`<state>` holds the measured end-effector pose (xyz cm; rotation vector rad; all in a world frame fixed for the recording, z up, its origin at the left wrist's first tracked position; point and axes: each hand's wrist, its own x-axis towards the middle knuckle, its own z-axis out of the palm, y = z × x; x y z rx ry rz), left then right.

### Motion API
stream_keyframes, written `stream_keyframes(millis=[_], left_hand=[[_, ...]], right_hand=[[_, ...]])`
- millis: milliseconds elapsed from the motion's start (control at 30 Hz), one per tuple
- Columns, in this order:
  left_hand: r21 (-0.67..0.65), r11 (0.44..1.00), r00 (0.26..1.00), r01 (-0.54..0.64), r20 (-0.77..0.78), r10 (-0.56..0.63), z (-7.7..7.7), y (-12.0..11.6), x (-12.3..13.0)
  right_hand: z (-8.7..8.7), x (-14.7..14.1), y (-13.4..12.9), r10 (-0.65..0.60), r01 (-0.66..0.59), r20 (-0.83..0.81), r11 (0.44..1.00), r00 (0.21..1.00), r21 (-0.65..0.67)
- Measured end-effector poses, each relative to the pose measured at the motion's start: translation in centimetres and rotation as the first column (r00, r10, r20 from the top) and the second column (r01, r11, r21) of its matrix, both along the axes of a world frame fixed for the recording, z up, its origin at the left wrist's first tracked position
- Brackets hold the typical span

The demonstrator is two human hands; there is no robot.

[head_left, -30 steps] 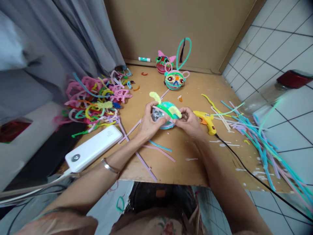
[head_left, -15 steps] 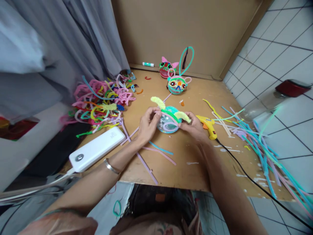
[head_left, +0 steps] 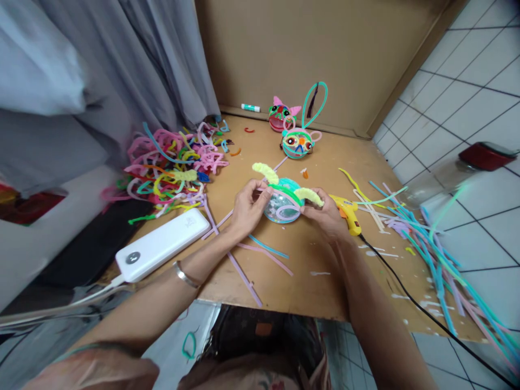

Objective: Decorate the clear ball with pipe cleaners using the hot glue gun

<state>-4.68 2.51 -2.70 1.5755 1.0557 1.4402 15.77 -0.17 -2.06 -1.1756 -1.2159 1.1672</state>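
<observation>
Between my hands is a clear ball (head_left: 276, 208) trimmed with pipe cleaners. A green and pink band (head_left: 287, 190) runs over it, a lilac loop (head_left: 288, 212) lies on its front, and two fluffy pale-yellow horns (head_left: 266, 173) stick up from the top. My left hand (head_left: 251, 208) pinches the ball's left side, thumb on the band's end. On the other side, the fingers of my right hand (head_left: 325, 214) are closed at the band's right end, beside the lilac loop and under the right horn. Part of the ball is hidden by my fingers.
A yellow glue gun (head_left: 346, 214) with a black cord lies by my right hand. Loose pipe cleaners (head_left: 436, 260) are at right, a tangled pile (head_left: 162, 162) at left near a white power bank (head_left: 162, 244). Two decorated balls (head_left: 298, 145) stand at the back.
The whole view has shifted slightly, so things appear a little further right. Both hands keep their hold on the ball, with hardly any movement.
</observation>
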Motion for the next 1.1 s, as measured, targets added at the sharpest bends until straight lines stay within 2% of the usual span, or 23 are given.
stream_keyframes(millis=[433,600,800,1100], left_hand=[[-0.024,1.0,0.999,-0.006,0.031,0.007,-0.1,0.0,0.0],[-0.058,0.998,0.999,-0.003,0.039,0.006,-0.5,0.1,0.0],[-0.038,0.999,0.998,0.007,0.059,-0.004,-1.0,0.6,-0.3],[-0.057,0.998,0.999,0.005,0.037,-0.003,-0.6,0.4,-0.1]], right_hand=[[-0.2,0.0,0.1,0.05,-0.051,-0.088,0.999,0.995,-0.019],[-0.6,0.4,0.5,0.1,-0.098,-0.153,0.995,0.983,0.019],[-1.0,0.6,0.7,0.143,-0.134,-0.207,0.989,0.968,0.058],[-1.1,0.5,0.9,0.099,-0.096,-0.182,0.995,0.978,0.026]])
